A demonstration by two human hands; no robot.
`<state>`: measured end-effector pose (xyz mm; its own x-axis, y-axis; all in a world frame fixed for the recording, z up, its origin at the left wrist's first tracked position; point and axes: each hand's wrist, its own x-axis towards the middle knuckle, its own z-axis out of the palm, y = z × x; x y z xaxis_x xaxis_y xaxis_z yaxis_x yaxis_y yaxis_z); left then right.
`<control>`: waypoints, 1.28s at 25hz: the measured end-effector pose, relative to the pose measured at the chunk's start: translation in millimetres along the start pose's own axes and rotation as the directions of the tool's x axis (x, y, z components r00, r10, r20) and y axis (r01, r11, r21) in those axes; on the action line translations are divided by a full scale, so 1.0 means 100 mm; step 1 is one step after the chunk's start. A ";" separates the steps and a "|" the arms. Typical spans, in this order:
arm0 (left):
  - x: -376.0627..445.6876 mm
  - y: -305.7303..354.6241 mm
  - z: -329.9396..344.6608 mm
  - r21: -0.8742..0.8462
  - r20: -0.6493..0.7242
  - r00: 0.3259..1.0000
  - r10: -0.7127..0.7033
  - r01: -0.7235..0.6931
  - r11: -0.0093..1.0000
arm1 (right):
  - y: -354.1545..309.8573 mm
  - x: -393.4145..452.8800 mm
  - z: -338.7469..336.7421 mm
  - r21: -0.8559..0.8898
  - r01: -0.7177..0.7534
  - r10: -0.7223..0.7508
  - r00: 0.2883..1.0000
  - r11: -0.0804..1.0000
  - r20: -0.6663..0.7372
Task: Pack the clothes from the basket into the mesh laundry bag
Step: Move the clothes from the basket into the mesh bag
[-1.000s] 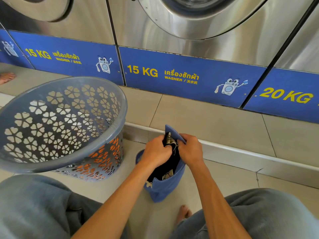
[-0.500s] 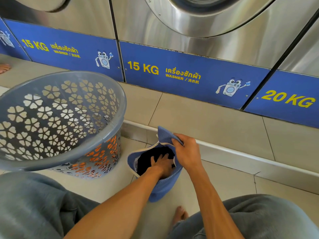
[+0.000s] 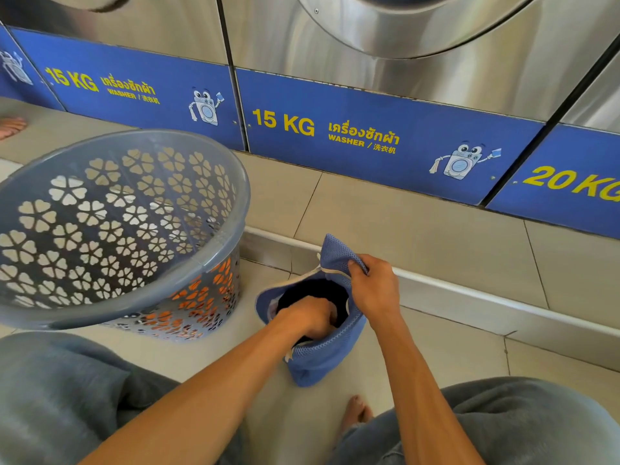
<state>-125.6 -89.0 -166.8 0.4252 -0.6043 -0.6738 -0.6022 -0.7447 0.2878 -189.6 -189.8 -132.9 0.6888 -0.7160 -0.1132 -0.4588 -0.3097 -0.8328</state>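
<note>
Pinching the raised back edge of the blue mesh bag [image 3: 327, 359] between thumb and fingers: right hand [image 3: 375, 290], holding the mouth open. Pushed down into that mouth, knuckles up, fingers buried in dark clothing [image 3: 312, 290]: left hand [image 3: 310, 320]; cannot tell whether curled around the cloth or merely pressing on it. Standing on the tiled floor [image 3: 436, 357], between two grey-clad knees, just in front of a low tiled step [image 3: 419, 229]. Just left of the bag, apart from it: one grey plastic basket [image 3: 214, 263] with flower-shaped holes, tilted toward the camera, something orange showing through the holes low on its side; inside hidden from here. Behind the step: a row of steel washers [image 3: 419, 72] with blue panels, two marked 15 KG, one marked 20 KG. One bare foot [image 3: 357, 411] below the bag, another at the far left edge. Nothing between hands and bag.
</note>
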 end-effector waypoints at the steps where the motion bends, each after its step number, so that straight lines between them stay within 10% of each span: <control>1: 0.07 -0.02 0.06 -0.005 -0.005 0.999 -0.033 0.033 0.999 | -0.01 0.00 0.01 0.006 -0.007 0.007 1.000 1.000 0.002; 6: 0.30 -0.02 0.20 0.015 0.022 0.980 -0.200 0.200 0.980 | 0.00 -0.06 0.00 -0.020 -0.119 0.120 0.992 0.993 0.048; 13: -0.24 -0.14 -0.27 -0.245 0.092 0.993 -0.067 0.088 0.965 | -0.10 -0.20 -0.12 -0.411 -0.185 0.258 0.957 0.893 0.130; 19: -1.17 -0.23 -0.92 -0.230 -0.263 0.958 0.111 -0.174 0.958 | -0.20 -0.41 -0.02 -0.556 0.017 0.090 0.982 0.831 0.164; 26: -1.63 -0.92 -1.44 -0.455 -0.642 0.760 -0.103 -0.269 0.849 | -0.27 -0.46 0.24 -0.556 0.135 -0.015 0.976 0.820 0.215; 32: -0.98 -1.77 -1.44 -0.222 -0.393 0.909 -0.138 0.052 0.974 | -0.36 -0.30 0.47 -0.538 0.226 -0.050 0.946 0.812 0.321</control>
<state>37.1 61.4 -53.7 0.7353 -0.5580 -0.3847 -0.4146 -0.8193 0.3961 -167.3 -127.5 -125.1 0.8548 -0.4604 -0.2395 -0.5189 -0.7496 -0.4109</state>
